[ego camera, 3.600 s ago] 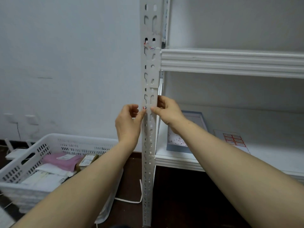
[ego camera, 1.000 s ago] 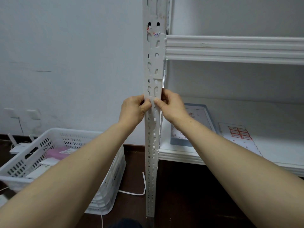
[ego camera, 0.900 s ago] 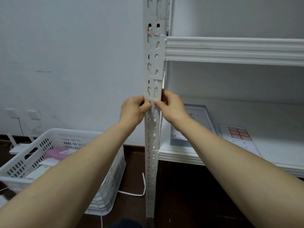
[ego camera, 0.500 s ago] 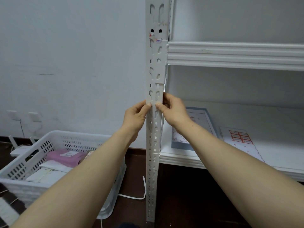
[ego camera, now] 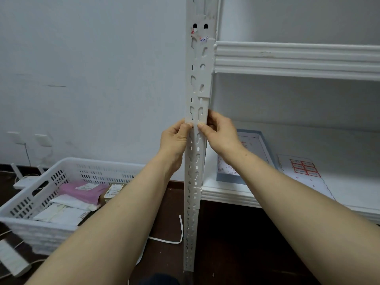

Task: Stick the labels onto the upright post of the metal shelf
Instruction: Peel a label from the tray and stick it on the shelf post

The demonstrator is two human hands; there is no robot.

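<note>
Gripping the white metal post from both sides, we hold our hands level with each other, between the two shelves. The post is a painted angle strip, smooth and matte, punched with paired keyhole slots and small round holes down its face. Our left hand curls its fingers against the left edge and lays its thumb on the front face. Our right hand wraps its fingers round the right flange, thumb pressed on the same face, and the two thumb tips lie just beside each other. What lies under the thumbs is hidden from us. Higher up the post, beside the ribbed edge of the upper shelf, a small crumpled label with red and blue marks is stuck well above both hands. A paper sheet of red-bordered labels lies flat on the lower shelf, right of our right forearm, near a shallow box with a blue-grey wall. On the dark floor to the left stands a white slotted plastic basket
</note>
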